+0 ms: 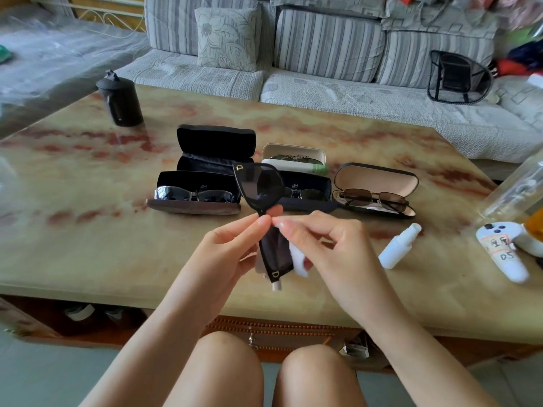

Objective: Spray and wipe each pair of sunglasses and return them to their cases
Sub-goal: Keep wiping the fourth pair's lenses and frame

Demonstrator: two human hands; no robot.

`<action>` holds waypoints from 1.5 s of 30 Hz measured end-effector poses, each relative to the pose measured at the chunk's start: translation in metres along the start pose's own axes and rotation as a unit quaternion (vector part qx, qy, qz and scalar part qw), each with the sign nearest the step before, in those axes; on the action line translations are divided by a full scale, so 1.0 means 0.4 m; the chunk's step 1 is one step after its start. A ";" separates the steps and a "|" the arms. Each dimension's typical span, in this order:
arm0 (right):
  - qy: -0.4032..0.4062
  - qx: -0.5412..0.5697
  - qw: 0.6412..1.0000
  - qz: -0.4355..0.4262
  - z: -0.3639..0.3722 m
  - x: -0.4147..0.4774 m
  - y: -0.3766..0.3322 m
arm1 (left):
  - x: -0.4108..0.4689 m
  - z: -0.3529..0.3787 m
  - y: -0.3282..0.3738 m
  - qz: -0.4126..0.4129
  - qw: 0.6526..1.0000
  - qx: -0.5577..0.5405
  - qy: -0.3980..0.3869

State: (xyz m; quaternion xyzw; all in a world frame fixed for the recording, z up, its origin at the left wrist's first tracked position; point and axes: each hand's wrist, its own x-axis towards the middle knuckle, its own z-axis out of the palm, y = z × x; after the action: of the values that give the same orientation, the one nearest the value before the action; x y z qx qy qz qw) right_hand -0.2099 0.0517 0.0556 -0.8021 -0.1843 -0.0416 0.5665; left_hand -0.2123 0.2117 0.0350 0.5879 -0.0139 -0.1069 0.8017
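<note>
i'm holding the black sunglasses (261, 183) upright over the worktop (88, 245), left hand (232, 248) grip pinching the bridge, right hand (320, 242) grip pinching the white cloth (298, 257) at the lower lens. i'm judging small, light circles on both lens faces best, bracing the frame, before the open black case (216, 148) behind.

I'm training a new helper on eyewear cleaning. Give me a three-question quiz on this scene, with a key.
1. True or false: the small white plastic spray bottle lies on its side on the marbled stone table.
2. Which open case holds no glasses? A: black hard case at back left; B: cream-lined black case; C: brown-based front-left case.
3. What does the right hand pinch against the black gold-logo sunglasses?
Key: 1 true; 2 A; 3 a white wiping cloth.
</note>
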 end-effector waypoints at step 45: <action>-0.041 0.119 0.978 0.167 -0.006 0.012 0.010 | -0.014 0.001 0.010 0.032 0.997 0.031 -0.061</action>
State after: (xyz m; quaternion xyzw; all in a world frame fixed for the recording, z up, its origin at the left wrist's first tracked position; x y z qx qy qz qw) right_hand -0.2036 0.0497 0.0542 -0.7495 -0.0743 0.1086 0.6488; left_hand -0.2173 0.2137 0.0395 0.6038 -0.0844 -0.1166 0.7841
